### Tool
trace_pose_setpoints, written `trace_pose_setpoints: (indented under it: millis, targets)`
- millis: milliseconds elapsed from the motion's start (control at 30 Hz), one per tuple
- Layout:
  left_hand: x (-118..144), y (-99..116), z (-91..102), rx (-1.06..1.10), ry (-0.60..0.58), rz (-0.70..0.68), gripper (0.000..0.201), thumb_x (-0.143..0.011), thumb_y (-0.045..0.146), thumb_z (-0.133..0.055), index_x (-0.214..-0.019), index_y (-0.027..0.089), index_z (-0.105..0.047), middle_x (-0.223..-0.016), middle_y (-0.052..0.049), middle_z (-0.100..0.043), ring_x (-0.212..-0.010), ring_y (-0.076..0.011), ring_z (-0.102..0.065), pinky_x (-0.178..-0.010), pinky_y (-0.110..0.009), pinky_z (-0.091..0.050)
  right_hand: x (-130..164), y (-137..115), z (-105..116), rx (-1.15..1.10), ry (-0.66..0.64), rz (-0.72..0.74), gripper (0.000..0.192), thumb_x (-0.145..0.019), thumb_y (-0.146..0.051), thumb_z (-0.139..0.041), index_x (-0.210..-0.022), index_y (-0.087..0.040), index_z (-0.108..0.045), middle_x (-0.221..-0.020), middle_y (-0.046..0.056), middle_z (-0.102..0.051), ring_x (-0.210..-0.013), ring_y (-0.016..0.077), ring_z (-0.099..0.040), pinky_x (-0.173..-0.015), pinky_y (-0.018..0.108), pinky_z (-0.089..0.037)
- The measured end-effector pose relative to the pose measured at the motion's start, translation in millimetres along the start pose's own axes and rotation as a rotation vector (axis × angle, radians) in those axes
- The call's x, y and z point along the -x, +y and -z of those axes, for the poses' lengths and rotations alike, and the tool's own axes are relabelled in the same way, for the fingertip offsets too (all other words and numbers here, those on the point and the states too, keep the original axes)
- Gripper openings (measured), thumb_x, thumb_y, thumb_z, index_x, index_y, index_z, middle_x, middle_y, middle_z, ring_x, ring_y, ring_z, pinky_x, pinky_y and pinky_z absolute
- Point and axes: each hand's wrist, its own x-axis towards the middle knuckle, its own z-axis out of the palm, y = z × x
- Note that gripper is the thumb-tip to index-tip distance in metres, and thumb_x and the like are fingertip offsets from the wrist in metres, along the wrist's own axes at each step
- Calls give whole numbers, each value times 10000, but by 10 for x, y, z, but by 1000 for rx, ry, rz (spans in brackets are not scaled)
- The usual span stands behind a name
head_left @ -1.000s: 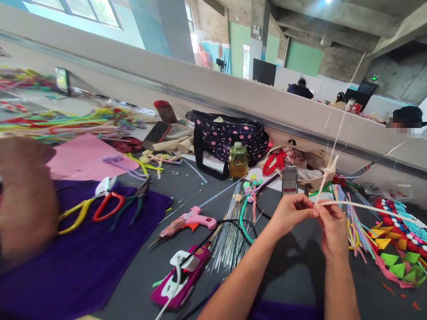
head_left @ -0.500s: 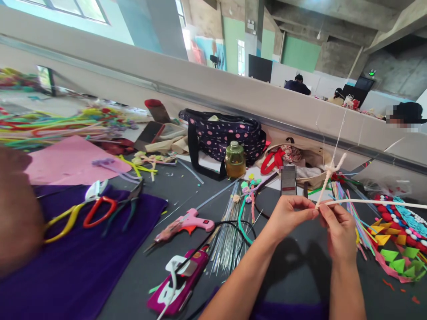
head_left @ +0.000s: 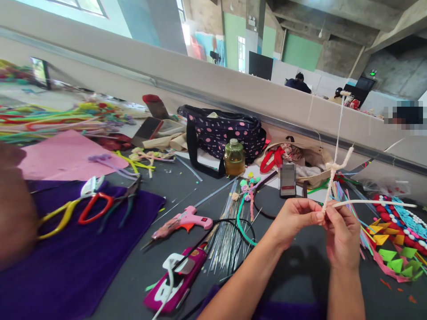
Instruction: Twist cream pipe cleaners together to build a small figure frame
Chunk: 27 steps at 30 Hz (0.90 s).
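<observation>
While beyond fingers (head_left: 313, 217), bottle (head_left: 234, 155) of liquid (head_left: 234, 168)

Daylight was soft, fairly bright; the pale-framed glass window (head_left: 88, 6), upper left, washed out nearly white. Rough grey concrete ceiling (head_left: 350, 22) read dimmer. Diffuse shadow fell on the matte dark-grey tabletop (head_left: 130, 284) below the bare left hand (head_left: 300, 218) and right hand (head_left: 343, 226), both fairly sharp. A co-worker's bare forearm (head_left: 16, 209), far left, smeared; multicoloured fuzzy stems (head_left: 50, 124) beyond blurred. Pixel blocks obscured the slim black phone (head_left: 287, 178).
</observation>
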Motion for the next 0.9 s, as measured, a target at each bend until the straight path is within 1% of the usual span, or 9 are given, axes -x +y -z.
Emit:
trace_pose_setpoints:
  millis: [100, 200, 267, 367, 433, 567, 667, 800, 900]
  targets:
    - [-12, 18, 10, -32, -8, 3, 283, -576, 326, -814, -681, 106, -671, -643, -32, -639, -607, -108, -557, -650, -229, -428, -16, 21, 20, 73, 26, 20, 168, -739, -322, -683, -682, -179, -618, -639, -15, -552, -538, 101, -476, -474, 211, -372]
    - [-5, 42, -16, -68, 29, -11, 321, -511, 325, -844, -664, 112, -658, -642, -19, -626, -596, -105, -544, -622, -226, -425, -24, 40, 41, 124, 32, 45, 172, -739, -334, -681, -698, -177, -624, -667, 0, -564, -589, 122, -498, -520, 227, -403]
    - [1, 51, -31, -120, 58, -37, 347, -488, 355, -849, -633, 113, -647, -626, -20, -621, -585, -110, -538, -606, -231, -422, -25, 50, 46, 140, 26, 57, 175, -739, -337, -681, -702, -176, -626, -673, 4, -565, -595, 124, -496, -523, 228, -405]
    - [3, 43, -20, -261, 101, -94, 348, -535, 411, -818, -603, 113, -652, -600, -33, -626, -565, -113, -524, -587, -234, -408, -24, 58, 45, 135, 15, 49, 187, -735, -342, -684, -682, -175, -617, -640, -7, -542, -551, 110, -464, -479, 214, -372]
    - [0, 30, 5, -344, 108, -125, 330, -584, 421, -790, -620, 114, -674, -609, -44, -641, -573, -119, -528, -591, -238, -406, -23, 58, 45, 111, 9, 23, 186, -727, -339, -694, -679, -176, -618, -629, -12, -534, -538, 104, -451, -468, 210, -358]
    - [7, 28, 30, -436, 109, -183, 280, -644, 397, -755, -677, 122, -711, -652, -56, -669, -623, -146, -562, -636, -253, -421, -22, 60, 56, 56, -2, -20, 152, -719, -320, -709, -723, -179, -651, -668, -5, -562, -550, 99, -453, -473, 212, -341]
    - [29, 57, 9, -500, 132, -242, 247, -674, 381, -735, -679, 135, -723, -662, -61, -674, -643, -158, -574, -646, -256, -426, -25, 67, 67, 54, 4, -19, 156, -712, -323, -716, -738, -179, -662, -669, -2, -575, -545, 99, -455, -471, 216, -334]
    - [54, 97, -12, -530, 139, -290, 217, -693, 359, -721, -654, 146, -727, -650, -63, -672, -640, -161, -577, -642, -255, -426, -28, 64, 69, 86, 12, -18, 172, -713, -337, -713, -741, -176, -659, -669, 8, -586, -562, 116, -475, -487, 228, -358]
    - [53, 101, 2, -478, 109, -270, 202, -690, 340, -726, -664, 140, -728, -651, -62, -671, -642, -158, -576, -641, -250, -423, -28, 51, 61, 60, -6, -39, 169, -708, -331, -715, -742, -173, -663, -686, 16, -584, -577, 120, -486, -494, 231, -375]
